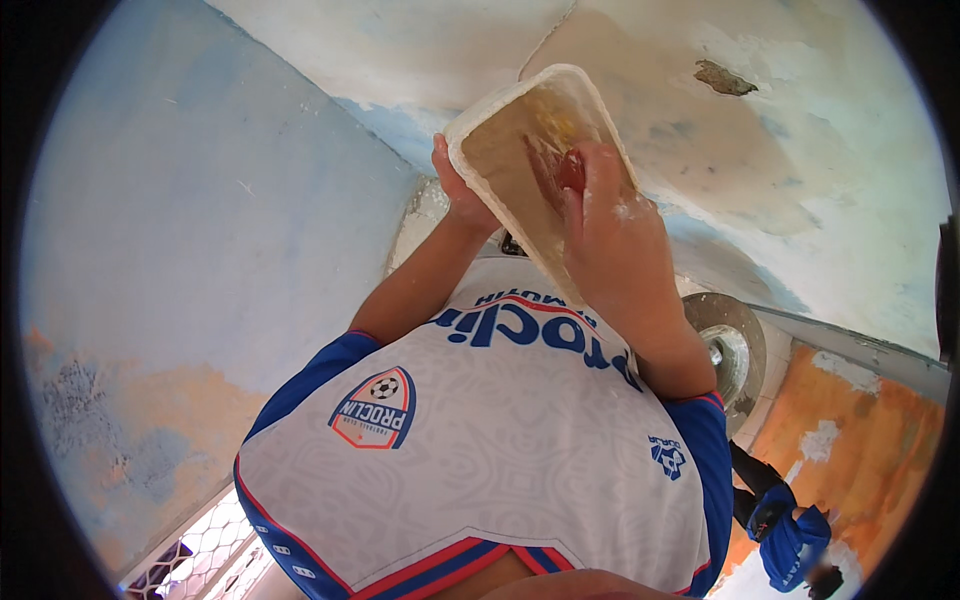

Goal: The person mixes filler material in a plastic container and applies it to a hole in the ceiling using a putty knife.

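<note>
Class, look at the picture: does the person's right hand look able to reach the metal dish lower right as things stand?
Probably not at once: the right hand is pressed inside the white tray, which the left hand grips. The metal dish lies uncovered beside the forearm.
</note>
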Demonstrator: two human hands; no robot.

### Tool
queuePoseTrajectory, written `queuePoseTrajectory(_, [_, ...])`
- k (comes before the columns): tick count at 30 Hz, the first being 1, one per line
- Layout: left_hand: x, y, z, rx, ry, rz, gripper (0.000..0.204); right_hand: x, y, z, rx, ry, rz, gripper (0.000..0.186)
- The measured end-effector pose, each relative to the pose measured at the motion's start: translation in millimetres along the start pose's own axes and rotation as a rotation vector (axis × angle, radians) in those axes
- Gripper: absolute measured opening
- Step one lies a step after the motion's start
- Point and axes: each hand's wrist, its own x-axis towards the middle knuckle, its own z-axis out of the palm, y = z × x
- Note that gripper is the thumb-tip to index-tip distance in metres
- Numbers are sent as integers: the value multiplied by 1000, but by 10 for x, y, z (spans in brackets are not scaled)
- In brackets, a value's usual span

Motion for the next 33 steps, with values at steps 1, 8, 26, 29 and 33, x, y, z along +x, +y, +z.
queuePoseTrajectory(1, [5,-25,-32,-38,16,4,96,-5,13,32,-100,15,-25,42])
queuePoseTrajectory(8, [-31,-24,-189,-43,68,37,97,113,-23,238,-284,30,-16,38])
queuePoseTrajectory(26, [-87,-9,-287,-57,68,78,94,84,-59,325,-217,-123,41,34])
queuePoseTrajectory(29, [-151,-6,-323,-182,94,23,94,16,-26,348,-138,-95,-10,33])
queuePoseTrajectory(33, [-154,-6,-430,-127,63,37,92,21,-49,331,-74,-131,-8,33])
